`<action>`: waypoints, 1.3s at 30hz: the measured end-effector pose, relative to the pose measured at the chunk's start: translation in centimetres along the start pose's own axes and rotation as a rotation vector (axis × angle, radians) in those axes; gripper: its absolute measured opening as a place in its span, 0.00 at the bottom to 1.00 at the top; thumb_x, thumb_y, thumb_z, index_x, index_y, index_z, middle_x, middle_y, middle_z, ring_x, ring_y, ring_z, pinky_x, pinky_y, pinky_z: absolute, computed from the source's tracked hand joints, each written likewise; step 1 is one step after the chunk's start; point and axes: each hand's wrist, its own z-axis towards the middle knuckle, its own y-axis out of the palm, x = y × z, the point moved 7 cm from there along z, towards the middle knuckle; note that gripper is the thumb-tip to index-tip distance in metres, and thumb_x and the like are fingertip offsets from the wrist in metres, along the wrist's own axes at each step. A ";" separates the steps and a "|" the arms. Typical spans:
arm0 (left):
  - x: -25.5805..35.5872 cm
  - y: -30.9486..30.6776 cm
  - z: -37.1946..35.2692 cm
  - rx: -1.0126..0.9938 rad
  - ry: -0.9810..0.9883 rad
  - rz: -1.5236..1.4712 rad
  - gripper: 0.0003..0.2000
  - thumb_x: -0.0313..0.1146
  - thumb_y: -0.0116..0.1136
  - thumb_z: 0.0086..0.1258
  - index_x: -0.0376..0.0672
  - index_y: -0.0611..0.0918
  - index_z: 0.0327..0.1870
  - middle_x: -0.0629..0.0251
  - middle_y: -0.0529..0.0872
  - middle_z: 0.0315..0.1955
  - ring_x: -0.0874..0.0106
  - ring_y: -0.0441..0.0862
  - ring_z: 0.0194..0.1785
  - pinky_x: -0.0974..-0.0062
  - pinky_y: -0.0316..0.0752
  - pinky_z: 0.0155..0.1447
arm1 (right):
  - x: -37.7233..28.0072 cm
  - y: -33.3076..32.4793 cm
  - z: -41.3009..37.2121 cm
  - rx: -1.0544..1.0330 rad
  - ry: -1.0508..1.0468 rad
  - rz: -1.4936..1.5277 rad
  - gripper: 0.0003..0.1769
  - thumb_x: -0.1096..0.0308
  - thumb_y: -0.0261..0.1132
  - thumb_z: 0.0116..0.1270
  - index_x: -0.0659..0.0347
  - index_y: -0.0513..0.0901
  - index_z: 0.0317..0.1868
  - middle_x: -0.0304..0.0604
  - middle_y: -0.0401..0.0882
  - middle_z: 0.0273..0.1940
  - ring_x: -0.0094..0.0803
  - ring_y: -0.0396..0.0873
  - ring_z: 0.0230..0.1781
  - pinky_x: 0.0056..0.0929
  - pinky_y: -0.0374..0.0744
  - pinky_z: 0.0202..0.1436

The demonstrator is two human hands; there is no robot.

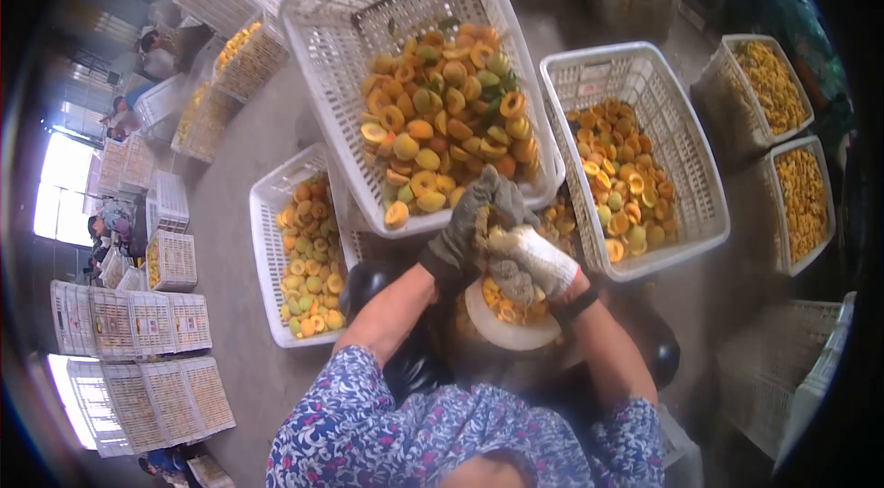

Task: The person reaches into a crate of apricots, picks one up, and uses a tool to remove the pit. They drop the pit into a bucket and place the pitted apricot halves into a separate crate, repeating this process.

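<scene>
Grey glove on the left hand (458,230), whitish one with dirty fingers on the right hand (534,258), and they're pressed together with the fingers curled in, not spread. Looks to me like mid-handling of one small piece, but the gloves cover whatever's between them, so I can't tell what's pinched or how tightly. I'd say any move from here calls for keeping both hands close and steady, since they sit right by the near edge of the big white crate (331,37). That one's tilted toward the person and holds the orange-yellow fruit (428,110), some whole, some halved, with a few green leaves (493,101) mixed in. Just below the hands there's a round pale rim (502,331) around more orange pieces. Further out, a smaller-looking crate (267,276) of fruit sits on the left, and another crate (645,262), lots of cut halves, on the right.
</scene>
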 end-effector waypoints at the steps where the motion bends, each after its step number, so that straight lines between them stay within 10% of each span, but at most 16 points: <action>1: 0.9 1.7 -0.3 -0.140 0.087 0.051 0.24 0.54 0.47 0.73 0.46 0.69 0.19 0.70 0.67 0.15 0.70 0.69 0.22 0.62 0.75 0.39 | 0.1 0.7 -0.7 -0.078 0.103 0.200 0.06 0.63 0.61 0.68 0.54 0.77 0.33 0.29 0.70 0.20 0.15 0.64 0.12 0.17 0.65 0.14; 5: 3.2 -2.3 -0.8 0.263 0.297 0.312 0.19 0.52 0.45 0.75 0.46 0.73 0.30 0.66 0.75 0.25 0.69 0.77 0.27 0.64 0.80 0.42 | -0.1 1.0 -1.0 -0.074 0.046 0.014 0.10 0.61 0.61 0.68 0.59 0.78 0.37 0.39 0.78 0.22 0.27 0.76 0.17 0.26 0.73 0.17; 6: 3.9 -4.3 -0.6 0.395 0.257 0.137 0.20 0.52 0.40 0.77 0.45 0.74 0.31 0.67 0.76 0.26 0.68 0.79 0.28 0.65 0.81 0.42 | -0.9 0.4 -0.9 -0.003 -0.174 -0.554 0.12 0.59 0.61 0.66 0.61 0.77 0.39 0.46 0.80 0.25 0.37 0.79 0.22 0.33 0.76 0.24; 7: 5.3 -7.7 -0.1 0.259 0.297 0.029 0.20 0.52 0.40 0.77 0.44 0.75 0.34 0.64 0.78 0.30 0.66 0.80 0.33 0.60 0.80 0.47 | -1.7 0.8 -1.3 0.073 -0.398 -1.121 0.15 0.57 0.61 0.65 0.62 0.77 0.41 0.52 0.82 0.28 0.46 0.82 0.28 0.40 0.79 0.31; 12: 7.0 -2.5 1.4 0.022 0.289 0.027 0.23 0.50 0.38 0.78 0.40 0.72 0.57 0.57 0.78 0.50 0.61 0.76 0.56 0.53 0.74 0.60 | 3.3 -1.6 -1.8 0.095 -0.183 -1.501 0.16 0.59 0.56 0.63 0.63 0.81 0.40 0.58 0.83 0.36 0.53 0.82 0.36 0.49 0.79 0.39; 17: 7.5 1.7 4.8 0.090 0.610 1.766 0.24 0.33 0.61 0.63 0.43 0.71 0.60 0.59 0.78 0.54 0.59 0.77 0.56 0.64 0.73 0.58 | 3.0 -2.6 -1.0 0.109 -0.377 -1.556 0.16 0.56 0.58 0.62 0.62 0.81 0.37 0.57 0.82 0.30 0.53 0.81 0.29 0.49 0.78 0.33; 20: 6.1 -2.3 6.5 0.337 0.704 2.512 0.19 0.41 0.63 0.56 0.52 0.76 0.49 0.65 0.80 0.40 0.64 0.80 0.44 0.62 0.74 0.44 | 2.7 -3.5 -0.5 0.139 -0.550 -1.587 0.15 0.58 0.58 0.62 0.61 0.82 0.36 0.56 0.81 0.28 0.52 0.80 0.28 0.48 0.78 0.32; 24: 6.1 -2.9 7.2 0.323 0.789 2.503 0.13 0.37 0.60 0.57 0.51 0.79 0.44 0.66 0.80 0.39 0.62 0.80 0.42 0.60 0.74 0.41 | -0.7 -1.2 -2.8 0.107 -0.746 -1.429 0.16 0.57 0.58 0.63 0.62 0.81 0.40 0.55 0.81 0.28 0.52 0.80 0.28 0.47 0.77 0.32; 28: 6.1 -2.9 6.8 0.231 0.918 2.450 0.10 0.33 0.57 0.57 0.51 0.80 0.41 0.65 0.80 0.38 0.62 0.81 0.38 0.59 0.73 0.38 | -0.5 -1.7 -2.1 0.019 -0.095 -1.046 0.20 0.54 0.56 0.66 0.66 0.78 0.42 0.55 0.80 0.31 0.50 0.80 0.35 0.45 0.76 0.41; 33: 6.4 -3.1 6.9 0.228 0.778 2.570 0.09 0.33 0.56 0.58 0.49 0.79 0.40 0.63 0.81 0.33 0.60 0.81 0.36 0.59 0.73 0.38 | -2.1 -3.1 -0.4 0.139 -0.688 -1.301 0.21 0.55 0.60 0.63 0.67 0.77 0.44 0.50 0.78 0.32 0.30 0.77 0.33 0.34 0.75 0.36; 34: 6.8 -3.8 7.2 0.270 0.688 2.566 0.08 0.34 0.56 0.60 0.48 0.78 0.40 0.62 0.81 0.33 0.59 0.82 0.36 0.58 0.73 0.38 | -4.2 -2.6 -1.7 0.259 -0.189 -0.806 0.18 0.57 0.60 0.63 0.66 0.77 0.41 0.44 0.77 0.30 0.27 0.75 0.32 0.31 0.75 0.36; 39: 7.5 -2.3 4.6 0.185 0.476 1.843 0.09 0.33 0.58 0.66 0.43 0.76 0.43 0.63 0.82 0.34 0.68 0.82 0.37 0.67 0.75 0.41 | -6.2 -5.5 -1.4 0.508 -0.359 -0.284 0.11 0.60 0.61 0.66 0.60 0.77 0.38 0.33 0.73 0.24 0.20 0.70 0.21 0.23 0.70 0.24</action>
